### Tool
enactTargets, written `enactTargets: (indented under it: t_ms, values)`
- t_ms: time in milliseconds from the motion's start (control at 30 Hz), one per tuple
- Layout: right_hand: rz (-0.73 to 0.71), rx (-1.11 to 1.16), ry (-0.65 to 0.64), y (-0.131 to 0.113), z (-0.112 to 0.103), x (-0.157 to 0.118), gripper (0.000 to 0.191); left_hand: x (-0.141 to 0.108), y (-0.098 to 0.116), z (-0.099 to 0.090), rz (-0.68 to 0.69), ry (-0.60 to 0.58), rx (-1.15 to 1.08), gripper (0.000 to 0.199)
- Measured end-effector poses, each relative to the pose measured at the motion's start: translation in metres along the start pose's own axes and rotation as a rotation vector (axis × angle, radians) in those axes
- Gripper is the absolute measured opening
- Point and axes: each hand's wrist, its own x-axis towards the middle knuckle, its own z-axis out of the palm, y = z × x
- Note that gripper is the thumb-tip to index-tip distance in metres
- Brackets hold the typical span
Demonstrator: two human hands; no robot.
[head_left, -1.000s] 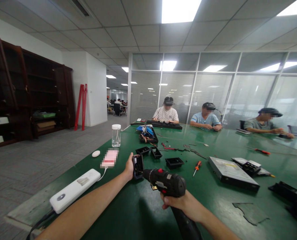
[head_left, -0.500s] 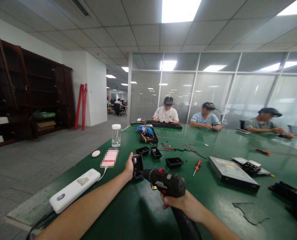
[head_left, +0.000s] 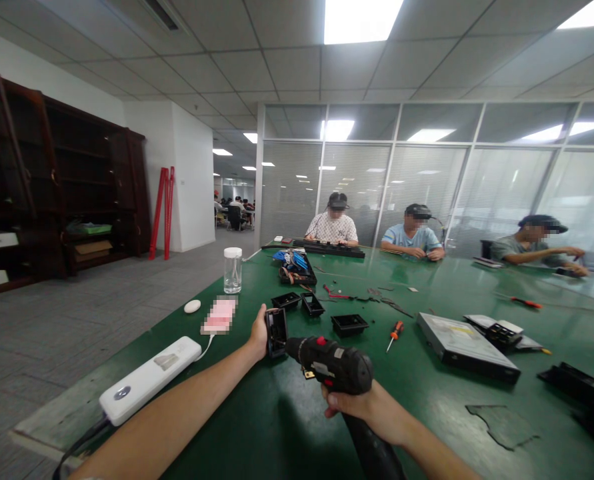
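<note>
Head view, landmark: the drill (head_left: 344, 367).

Item: drill, black with red accents, one, above the green table (head_left: 241, 427), chuck pointing left. Held by the right hand (head_left: 364, 403), its fingers wrapped on the grip below the drill body. Handling, as judged: heavy, rigid, weight toward the motor body; best taken round the grip, high up near the trigger.

Item: black frame (head_left: 277, 335), one, open box shape, just left of the drill's chuck. Clamped in the left hand (head_left: 259, 333), thumb at the near edge of the rim; the other fingers are largely hidden. Whether a bit touches the frame cannot be told. Handling, as judged: light, stiff, probably moulded plastic, rather smooth; thin rims might crack under force. Best pinched by the outer side wall, fingers clear of the opening the chuck faces.

Item: loose black trays (head_left: 349, 325), three, on the table beyond the drill; apparently similarly light and stiff.

Item: screwdriver (head_left: 395, 333), orange and black handle, right of the drill and beyond it.

Item: optical drive (head_left: 464, 343), metal-topped, farther right of the drill.
</note>
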Motion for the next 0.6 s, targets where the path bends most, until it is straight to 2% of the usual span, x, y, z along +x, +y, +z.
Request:
enactTargets:
  t_ms: [600]
  values:
    - [0.006,-0.026,0.005,0.0029,-0.0005,-0.002,0.027,0.0004,0.0,-0.0001,0.015,-0.026,0.03,0.039]
